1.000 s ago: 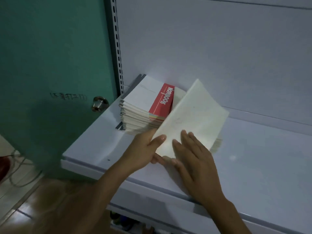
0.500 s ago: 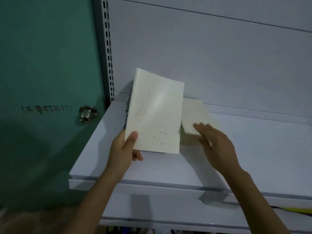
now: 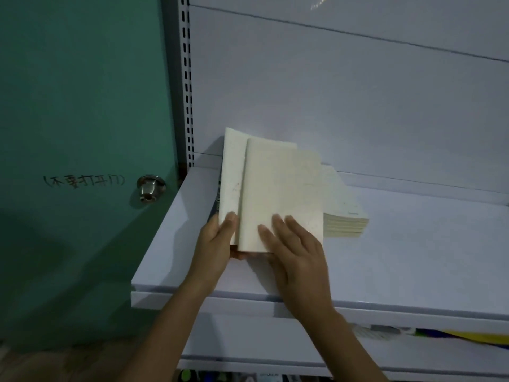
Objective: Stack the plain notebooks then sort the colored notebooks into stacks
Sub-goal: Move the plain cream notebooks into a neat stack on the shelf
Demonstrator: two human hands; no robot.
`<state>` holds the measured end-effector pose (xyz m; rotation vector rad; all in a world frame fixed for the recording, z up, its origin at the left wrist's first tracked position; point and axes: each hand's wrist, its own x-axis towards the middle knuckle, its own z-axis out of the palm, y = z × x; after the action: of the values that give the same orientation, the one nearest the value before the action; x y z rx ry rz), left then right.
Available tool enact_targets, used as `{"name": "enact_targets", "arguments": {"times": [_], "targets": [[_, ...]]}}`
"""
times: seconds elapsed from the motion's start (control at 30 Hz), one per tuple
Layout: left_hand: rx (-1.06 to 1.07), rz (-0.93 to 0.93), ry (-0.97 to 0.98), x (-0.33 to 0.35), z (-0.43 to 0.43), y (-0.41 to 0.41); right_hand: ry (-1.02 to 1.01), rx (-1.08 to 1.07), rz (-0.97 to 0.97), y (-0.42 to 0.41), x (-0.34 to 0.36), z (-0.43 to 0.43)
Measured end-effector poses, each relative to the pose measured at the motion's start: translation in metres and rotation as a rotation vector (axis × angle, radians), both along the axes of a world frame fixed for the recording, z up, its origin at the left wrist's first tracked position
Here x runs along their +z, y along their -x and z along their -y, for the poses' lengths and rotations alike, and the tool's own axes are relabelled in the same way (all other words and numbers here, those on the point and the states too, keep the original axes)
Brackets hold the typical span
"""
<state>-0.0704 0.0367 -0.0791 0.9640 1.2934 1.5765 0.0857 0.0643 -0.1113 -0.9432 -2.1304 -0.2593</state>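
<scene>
Two plain cream notebooks stand tilted above the white shelf (image 3: 413, 249). My left hand (image 3: 217, 244) grips the rear plain notebook (image 3: 232, 172) at its lower edge, thumb on the cover. My right hand (image 3: 294, 249) lies with straight fingers on the front plain notebook (image 3: 283, 186), which overlaps the rear one. To their right a stack of plain notebooks (image 3: 344, 210) lies flat on the shelf. The held notebooks hide the colored notebook stack (image 3: 218, 188); only a thin dark edge shows at their left.
A green door (image 3: 82, 133) with a metal knob (image 3: 150, 187) and handwritten characters stands left of the shelf. A slotted upright (image 3: 186, 78) and a white back panel rise behind. Colourful items (image 3: 440, 333) lie on the lower shelf.
My right hand left the flat plain stack and brought a second plain notebook over the one in my left hand. The two now overlap. The view moved closer.
</scene>
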Motion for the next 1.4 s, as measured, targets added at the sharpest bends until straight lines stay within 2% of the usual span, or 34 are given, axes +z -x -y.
{"name": "enact_targets", "arguments": {"times": [0.13,0.33,0.5,0.57,0.67,0.73,0.87,0.93,1.03,1.3,1.4], "targets": [[-0.028,-0.029,0.014,-0.006,-0.001,0.001,-0.014,-0.011,0.057,-0.001,-0.012,0.002],[0.027,-0.276,0.043,-0.015,-0.006,0.003,0.133,-0.032,0.069,0.003,-0.01,0.001],[0.035,-0.3,0.025,-0.013,-0.005,0.002,0.095,0.015,0.035,0.003,-0.006,0.003],[0.039,-0.265,0.002,-0.01,0.0,-0.001,0.103,0.039,-0.078,0.001,-0.002,0.004],[0.095,-0.217,-0.065,-0.003,0.023,-0.015,0.223,-0.044,-0.528,-0.013,0.007,0.018],[0.115,-0.166,-0.108,0.0,0.041,-0.028,0.383,-0.127,-0.812,-0.031,0.016,0.036],[0.082,-0.057,-0.192,0.014,0.067,-0.072,0.788,-0.104,-1.101,-0.094,0.042,0.061],[0.025,-0.018,-0.234,0.021,0.073,-0.106,0.939,-0.012,-1.152,-0.133,0.049,0.072],[-0.097,0.022,-0.262,0.031,0.079,-0.167,0.977,0.06,-1.239,-0.189,0.058,0.093],[-0.378,-0.021,-0.233,0.036,0.113,-0.319,0.817,-0.039,-1.331,-0.339,0.07,0.161],[-0.527,-0.014,-0.244,0.037,0.122,-0.368,0.72,-0.084,-1.291,-0.39,0.077,0.186]]}}
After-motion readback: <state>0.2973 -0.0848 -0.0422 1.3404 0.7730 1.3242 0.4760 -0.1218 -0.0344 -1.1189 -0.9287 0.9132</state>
